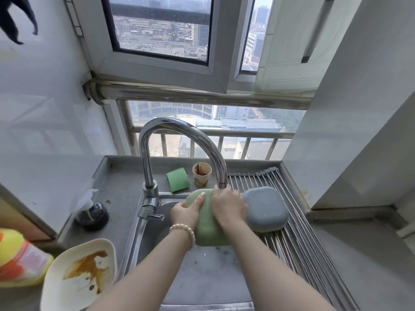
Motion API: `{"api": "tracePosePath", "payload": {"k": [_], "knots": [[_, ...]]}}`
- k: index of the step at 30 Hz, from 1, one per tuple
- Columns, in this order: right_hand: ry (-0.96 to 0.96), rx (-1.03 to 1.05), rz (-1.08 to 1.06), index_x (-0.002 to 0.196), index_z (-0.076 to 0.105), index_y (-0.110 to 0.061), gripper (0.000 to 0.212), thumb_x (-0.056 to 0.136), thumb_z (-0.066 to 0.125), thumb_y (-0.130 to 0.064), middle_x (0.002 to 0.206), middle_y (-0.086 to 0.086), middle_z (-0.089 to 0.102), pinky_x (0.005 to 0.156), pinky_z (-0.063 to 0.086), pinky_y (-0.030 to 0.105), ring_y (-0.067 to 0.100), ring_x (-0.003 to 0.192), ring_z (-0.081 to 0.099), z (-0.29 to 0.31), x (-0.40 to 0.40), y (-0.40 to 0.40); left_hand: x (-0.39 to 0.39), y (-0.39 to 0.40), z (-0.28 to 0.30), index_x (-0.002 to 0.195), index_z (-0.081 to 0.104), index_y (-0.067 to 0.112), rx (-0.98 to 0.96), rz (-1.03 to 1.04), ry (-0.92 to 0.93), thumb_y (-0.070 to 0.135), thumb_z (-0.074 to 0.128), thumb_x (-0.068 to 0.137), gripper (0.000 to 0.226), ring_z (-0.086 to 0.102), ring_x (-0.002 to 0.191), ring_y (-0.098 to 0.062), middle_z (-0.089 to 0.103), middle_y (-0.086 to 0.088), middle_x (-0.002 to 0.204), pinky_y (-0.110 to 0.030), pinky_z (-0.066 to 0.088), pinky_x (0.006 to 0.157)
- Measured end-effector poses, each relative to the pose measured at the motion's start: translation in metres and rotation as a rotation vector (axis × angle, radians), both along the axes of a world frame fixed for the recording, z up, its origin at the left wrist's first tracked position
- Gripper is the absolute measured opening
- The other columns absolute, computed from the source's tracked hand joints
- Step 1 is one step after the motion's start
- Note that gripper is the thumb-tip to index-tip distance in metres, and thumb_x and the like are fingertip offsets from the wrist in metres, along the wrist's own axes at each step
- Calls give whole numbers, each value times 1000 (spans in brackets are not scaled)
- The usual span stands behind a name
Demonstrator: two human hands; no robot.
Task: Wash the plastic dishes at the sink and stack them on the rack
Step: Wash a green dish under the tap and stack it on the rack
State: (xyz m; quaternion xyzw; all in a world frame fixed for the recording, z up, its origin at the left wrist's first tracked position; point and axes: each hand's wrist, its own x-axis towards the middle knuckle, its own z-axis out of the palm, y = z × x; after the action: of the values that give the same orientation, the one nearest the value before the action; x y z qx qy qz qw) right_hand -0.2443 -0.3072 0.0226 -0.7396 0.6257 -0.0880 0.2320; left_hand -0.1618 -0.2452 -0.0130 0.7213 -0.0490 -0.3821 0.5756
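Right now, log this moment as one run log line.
step: rinsing | left hand: grips green dish | right hand: rubs it under faucet | rack: blue-grey dish | waiting: stained white plate

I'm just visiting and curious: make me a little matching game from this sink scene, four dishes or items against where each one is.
Things:
1. green dish
2. blue-grey dish
3. white plate
4. paper cup

Places:
A. upside down on the rack
B. on the counter behind the sink
C. held in both hands under the faucet
D. on the counter left of the sink, stained brown

Pairs: 1-C, 2-A, 3-D, 4-B
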Motion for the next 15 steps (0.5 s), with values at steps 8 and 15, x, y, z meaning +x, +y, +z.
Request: {"api": "tracePosePath", "payload": {"k": [8,15], "knots": [[12,-223,224,129,59,-20,61,83,31,-49,135,17,53,94,42,62,36,125,50,-29,2,53,4,-1,-4,96,65,4,-30,208,102,43,77,76,45,67,86,-27,70,-11,96,-36,54,87],[-315,146,-73,122,54,-7,57,95,37,-54,124,15,58,90,41,35,31,114,53,-18,-18,5,-1,3,-3,89,59,-2,53,222,114,50,42,97,55,57,96,-30,59,-12,101,-32,44,84]]}}
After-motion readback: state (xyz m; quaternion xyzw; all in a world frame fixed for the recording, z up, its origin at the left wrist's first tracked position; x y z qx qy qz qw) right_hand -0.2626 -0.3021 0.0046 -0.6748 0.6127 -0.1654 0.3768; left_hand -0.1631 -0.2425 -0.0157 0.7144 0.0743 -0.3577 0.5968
